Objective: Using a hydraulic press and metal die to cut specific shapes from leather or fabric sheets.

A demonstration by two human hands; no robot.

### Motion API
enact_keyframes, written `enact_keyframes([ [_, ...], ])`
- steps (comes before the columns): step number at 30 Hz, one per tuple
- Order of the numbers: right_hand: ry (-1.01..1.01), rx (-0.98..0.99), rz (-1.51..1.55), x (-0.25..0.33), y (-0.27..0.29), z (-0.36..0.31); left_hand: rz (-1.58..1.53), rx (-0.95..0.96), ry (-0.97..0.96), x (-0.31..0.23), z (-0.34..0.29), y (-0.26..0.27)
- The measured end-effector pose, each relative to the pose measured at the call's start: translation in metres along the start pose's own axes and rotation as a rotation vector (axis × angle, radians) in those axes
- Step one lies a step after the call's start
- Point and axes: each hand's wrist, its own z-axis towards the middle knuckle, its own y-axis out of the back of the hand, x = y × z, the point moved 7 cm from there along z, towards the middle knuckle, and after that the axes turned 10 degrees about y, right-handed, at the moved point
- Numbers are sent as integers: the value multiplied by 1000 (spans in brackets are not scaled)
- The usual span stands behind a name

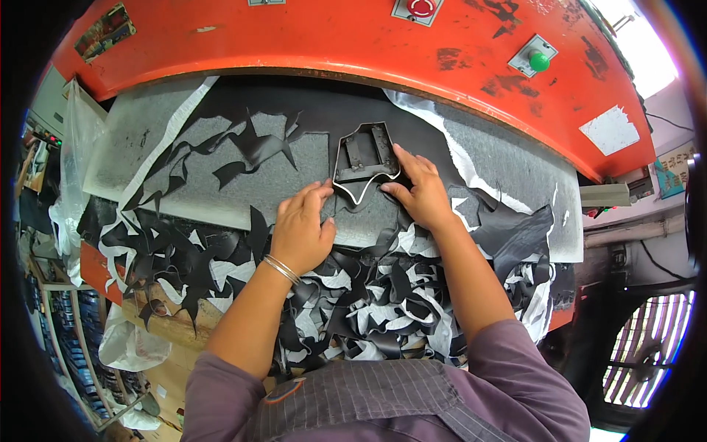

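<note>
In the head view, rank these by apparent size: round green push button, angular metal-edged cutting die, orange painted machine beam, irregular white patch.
Largest to smallest:
1. Machine beam
2. Cutting die
3. White patch
4. Green push button

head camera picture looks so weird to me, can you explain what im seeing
This one picture comes from a wide camera on the person's head, looking down, so edges bend. There's no robot: the left hand and right hand are bare, at either side of a metal frame; I can't tell how firmly it's held. Around it lies a cut black sheet on a gray board. Nearer the body are black and white scraps; beyond stands an orange-red machine.
</note>
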Motion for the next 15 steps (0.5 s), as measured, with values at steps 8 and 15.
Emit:
enact_keyframes([
  [8,-36,8,31,-6,-7,3,9,17,-27,8,4,0],
  [15,-23,-15,14,-12,-7,4,18,18,-46,9,7,-1],
])
